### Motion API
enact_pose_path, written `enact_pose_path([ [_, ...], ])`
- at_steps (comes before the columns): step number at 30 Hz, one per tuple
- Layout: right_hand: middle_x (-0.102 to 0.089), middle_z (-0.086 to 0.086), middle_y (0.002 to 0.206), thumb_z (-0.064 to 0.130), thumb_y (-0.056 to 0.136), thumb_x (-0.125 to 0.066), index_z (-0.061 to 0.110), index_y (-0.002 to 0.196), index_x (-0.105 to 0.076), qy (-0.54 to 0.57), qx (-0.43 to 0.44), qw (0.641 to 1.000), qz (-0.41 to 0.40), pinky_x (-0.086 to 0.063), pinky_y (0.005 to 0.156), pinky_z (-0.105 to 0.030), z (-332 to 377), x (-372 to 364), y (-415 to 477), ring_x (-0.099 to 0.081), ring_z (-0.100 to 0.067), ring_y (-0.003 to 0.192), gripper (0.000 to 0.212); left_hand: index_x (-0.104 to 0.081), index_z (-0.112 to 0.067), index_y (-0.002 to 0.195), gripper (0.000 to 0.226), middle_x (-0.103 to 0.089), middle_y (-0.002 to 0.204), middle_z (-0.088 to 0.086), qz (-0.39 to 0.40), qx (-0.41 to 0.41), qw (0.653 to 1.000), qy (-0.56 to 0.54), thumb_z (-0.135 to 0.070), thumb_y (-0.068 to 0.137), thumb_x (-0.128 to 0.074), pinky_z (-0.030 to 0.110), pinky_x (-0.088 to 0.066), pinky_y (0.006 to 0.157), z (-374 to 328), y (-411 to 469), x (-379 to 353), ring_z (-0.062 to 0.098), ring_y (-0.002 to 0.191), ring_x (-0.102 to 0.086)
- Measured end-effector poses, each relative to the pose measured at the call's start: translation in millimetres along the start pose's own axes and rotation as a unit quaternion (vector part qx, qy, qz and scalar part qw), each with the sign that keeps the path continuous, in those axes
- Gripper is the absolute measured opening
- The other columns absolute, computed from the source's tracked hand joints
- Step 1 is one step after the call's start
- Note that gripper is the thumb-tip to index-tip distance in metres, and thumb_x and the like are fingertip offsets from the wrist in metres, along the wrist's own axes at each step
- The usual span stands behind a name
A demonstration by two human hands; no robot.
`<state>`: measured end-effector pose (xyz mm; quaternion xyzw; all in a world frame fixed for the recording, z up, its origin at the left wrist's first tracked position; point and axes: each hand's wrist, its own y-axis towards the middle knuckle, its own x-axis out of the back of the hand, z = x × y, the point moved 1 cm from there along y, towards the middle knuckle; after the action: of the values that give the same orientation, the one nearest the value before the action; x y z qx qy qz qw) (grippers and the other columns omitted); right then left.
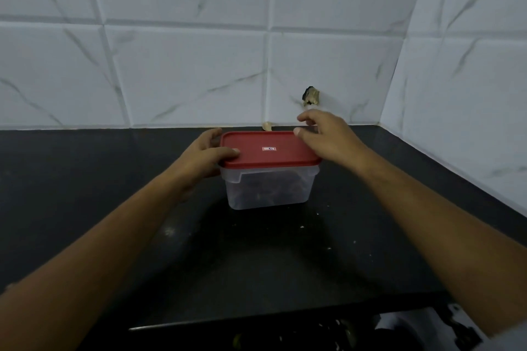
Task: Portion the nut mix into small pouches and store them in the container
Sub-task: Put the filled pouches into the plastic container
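Two bare forearms reach forward over a black countertop [256,259] flecked with pale specks. At the middle of the counter stands a clear plastic container [266,189], upright, with a red lid [268,151] seated on top and a small white label [269,149] at the lid's centre. Through the clear walls a dark mass shows in the lower part of the box; it is too blurred to tell whether these are pouches or loose nuts.

The left hand [204,155] grips the container at its left end, thumb laid flat on the lid's near left corner and fingers wrapped round the far side. The right hand [328,137] is at the lid's far right corner, thumb tip by the rim and fingers curved above it; whether it clasps the lid cannot be told.

Behind the box a small pale scrap [267,126] lies where the counter meets a white marbled tile wall [185,71], which has a ragged hole [310,97].
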<state>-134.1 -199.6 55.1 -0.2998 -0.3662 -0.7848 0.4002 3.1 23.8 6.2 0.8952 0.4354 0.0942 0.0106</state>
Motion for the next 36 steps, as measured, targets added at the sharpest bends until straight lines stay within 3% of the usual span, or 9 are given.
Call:
enact_pose_path([
  [5, -0.067, -0.005, 0.115, 0.029, 0.107, -0.051, 0.007, 0.125, -0.065, 0.101, -0.12, 0.985, 0.077, -0.047, 0.077, -0.03, -14, -15, 16, -0.06, -0.016, 0.093, 0.031, -0.042, -0.025, 0.151, 0.082, -0.065, 0.133, 0.0, 0.017, -0.011, 1.0, -0.007, -0.031, 0.077, -0.078, 0.044, -0.057, 0.098, 7, -4, -1, 0.018, 0.115, -0.068],
  [10, -0.065, -0.008, 0.098, 0.031, 0.109, -0.048, 0.002, 0.114, -0.068, 0.134, -0.161, 0.974, 0.081, -0.044, 0.072, -0.031, -13, -16, 24, -0.059, -0.017, 0.082, 0.036, -0.066, -0.02, 0.121, 0.025, -0.073, 0.105, 0.0, -0.023, 0.003, 1.0, -0.009, -0.033, 0.1, -0.063, 0.029, -0.055, 0.074, -2, 0, -9, 0.01, 0.086, -0.07],
  [14, -0.069, -0.007, 0.101, 0.042, 0.108, -0.05, 0.012, 0.109, -0.066, 0.21, -0.228, 0.947, 0.084, -0.055, 0.081, -0.037, -14, -22, 28, -0.067, -0.022, 0.086, 0.034, -0.065, -0.019, 0.094, 0.03, -0.064, 0.076, -0.001, -0.098, 0.075, 0.992, -0.03, -0.042, 0.105, -0.051, 0.03, -0.049, 0.065, -9, 12, -15, 0.015, 0.068, -0.062],
  [19, -0.071, -0.003, 0.088, 0.042, 0.106, -0.055, 0.017, 0.106, -0.062, 0.351, -0.292, 0.886, 0.078, -0.051, 0.043, -0.027, -18, -32, 23, -0.069, -0.018, 0.073, 0.027, -0.064, -0.017, 0.101, 0.034, -0.066, 0.082, 0.001, -0.118, 0.113, 0.984, -0.069, -0.049, 0.103, -0.053, 0.031, -0.048, 0.062, -2, 20, -21, 0.018, 0.071, -0.065],
  [24, -0.073, -0.004, 0.09, 0.031, 0.104, -0.061, 0.014, 0.105, -0.063, 0.416, -0.302, 0.856, 0.058, -0.063, 0.064, -0.033, -24, -40, 27, -0.072, -0.016, 0.07, 0.017, -0.068, -0.018, 0.101, 0.014, -0.067, 0.086, 0.001, -0.149, 0.081, 0.98, -0.107, -0.025, 0.103, -0.055, 0.023, -0.047, 0.052, 4, 28, -21, 0.012, 0.066, -0.062],
  [27, -0.073, -0.007, 0.099, 0.027, 0.104, -0.06, 0.011, 0.117, -0.067, 0.413, -0.29, 0.862, 0.055, -0.054, 0.044, -0.024, -23, -40, 29, -0.071, -0.015, 0.067, 0.021, -0.07, -0.019, 0.1, 0.019, -0.068, 0.093, 0.003, -0.15, 0.051, 0.983, -0.092, -0.014, 0.103, -0.051, 0.02, -0.048, 0.051, 4, 32, -21, 0.011, 0.068, -0.06],
  [30, -0.073, -0.008, 0.106, 0.026, 0.105, -0.058, 0.013, 0.121, -0.068, 0.393, -0.275, 0.876, 0.053, -0.049, 0.041, -0.021, -21, -37, 27, -0.07, -0.016, 0.072, 0.023, -0.07, -0.023, 0.105, 0.021, -0.069, 0.103, 0.005, -0.122, 0.026, 0.992, 0.007, -0.019, 0.104, -0.049, 0.025, -0.054, 0.063, 1, 30, -14, 0.014, 0.079, -0.064],
  [33, -0.073, -0.007, 0.103, 0.028, 0.104, -0.06, 0.012, 0.114, -0.069, 0.326, -0.23, 0.915, 0.055, -0.055, 0.048, -0.025, -23, -34, 28, -0.07, -0.016, 0.078, 0.022, -0.063, -0.027, 0.132, 0.031, -0.062, 0.137, 0.003, -0.111, -0.051, 0.967, 0.225, -0.029, 0.102, -0.056, 0.043, -0.049, 0.105, -14, 24, -3, 0.022, 0.122, -0.06],
  [36, -0.069, 0.0, 0.11, 0.034, 0.105, -0.058, 0.014, 0.111, -0.07, 0.137, -0.127, 0.982, 0.041, -0.051, 0.062, -0.022, -21, -26, 36, -0.067, -0.016, 0.096, 0.024, -0.057, -0.024, 0.139, 0.036, -0.053, 0.145, -0.002, 0.001, -0.071, 0.964, 0.256, -0.032, 0.105, -0.054, 0.031, -0.037, 0.112, -28, 16, -13, 0.015, 0.131, -0.05],
])
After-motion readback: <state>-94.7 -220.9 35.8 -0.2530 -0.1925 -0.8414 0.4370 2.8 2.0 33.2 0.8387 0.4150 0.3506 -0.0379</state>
